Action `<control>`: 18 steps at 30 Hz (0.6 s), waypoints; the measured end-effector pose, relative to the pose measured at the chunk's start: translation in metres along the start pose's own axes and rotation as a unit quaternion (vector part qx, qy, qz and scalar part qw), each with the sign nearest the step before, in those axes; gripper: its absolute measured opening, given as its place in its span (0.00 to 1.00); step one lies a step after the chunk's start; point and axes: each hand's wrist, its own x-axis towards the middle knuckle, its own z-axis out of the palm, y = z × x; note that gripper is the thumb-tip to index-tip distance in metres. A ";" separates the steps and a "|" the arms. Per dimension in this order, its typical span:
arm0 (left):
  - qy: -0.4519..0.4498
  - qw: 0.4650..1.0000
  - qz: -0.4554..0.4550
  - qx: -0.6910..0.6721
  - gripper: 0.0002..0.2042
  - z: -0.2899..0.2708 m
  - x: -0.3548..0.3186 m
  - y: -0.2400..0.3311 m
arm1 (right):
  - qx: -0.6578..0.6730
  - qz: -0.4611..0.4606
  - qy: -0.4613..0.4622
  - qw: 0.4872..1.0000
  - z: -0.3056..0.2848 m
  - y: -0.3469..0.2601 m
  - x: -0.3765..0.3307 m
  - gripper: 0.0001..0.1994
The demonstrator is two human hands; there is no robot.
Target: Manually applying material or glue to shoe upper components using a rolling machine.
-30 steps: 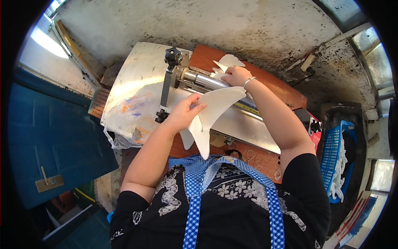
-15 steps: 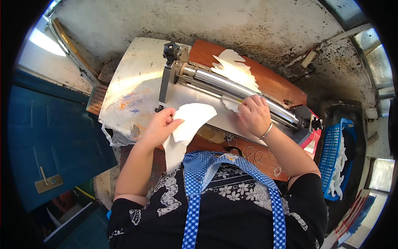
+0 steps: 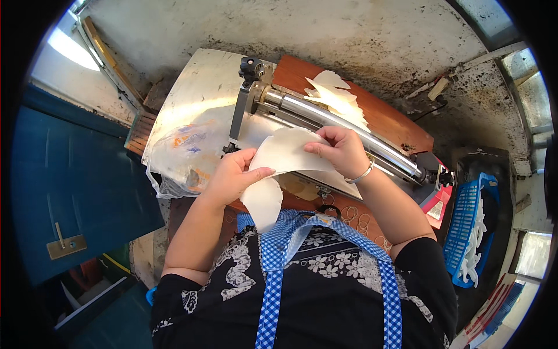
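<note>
In front of the roller machine (image 3: 343, 129), a thin off-white sheet piece (image 3: 289, 152) is stretched between my two hands. My left hand (image 3: 233, 175) pinches its left end, thumb on top. From the same hand a second white flap (image 3: 264, 203) hangs down toward my apron; whether it is a separate piece I cannot tell. My right hand (image 3: 343, 153) grips the upper right edge between thumb and fingers. Beyond the shiny steel roller, several overlapping white sheet pieces (image 3: 338, 100) lie on a reddish-brown board (image 3: 401, 131). The sheets' material is not certain.
A clear plastic bag (image 3: 180, 157) rests at the table's left side. Black knobs (image 3: 251, 67) top the machine's left post. Rubber-band-like loops (image 3: 354, 218) lie near my apron. At right stands a blue basket (image 3: 463, 218) with white strips; a blue door (image 3: 81, 186) is at left.
My right hand has moved left from the roller, and now holds the sheet piece together with my left hand. The sheet has spread out between them.
</note>
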 end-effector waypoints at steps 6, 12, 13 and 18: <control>-0.019 0.997 0.029 -0.074 0.09 -0.004 -0.005 -0.010 | 0.401 0.174 -0.111 0.892 0.017 0.015 -0.009 0.11; -0.091 0.994 -0.021 0.049 0.09 -0.003 -0.002 0.002 | 0.295 0.064 -0.111 0.947 0.011 0.000 -0.016 0.10; -0.090 0.990 -0.021 0.106 0.09 -0.002 -0.002 0.006 | 0.294 0.063 -0.110 0.947 0.011 0.004 -0.017 0.10; -0.107 0.983 -0.045 0.144 0.09 -0.004 0.001 0.002 | 0.186 -0.103 0.022 0.977 0.017 0.000 -0.027 0.05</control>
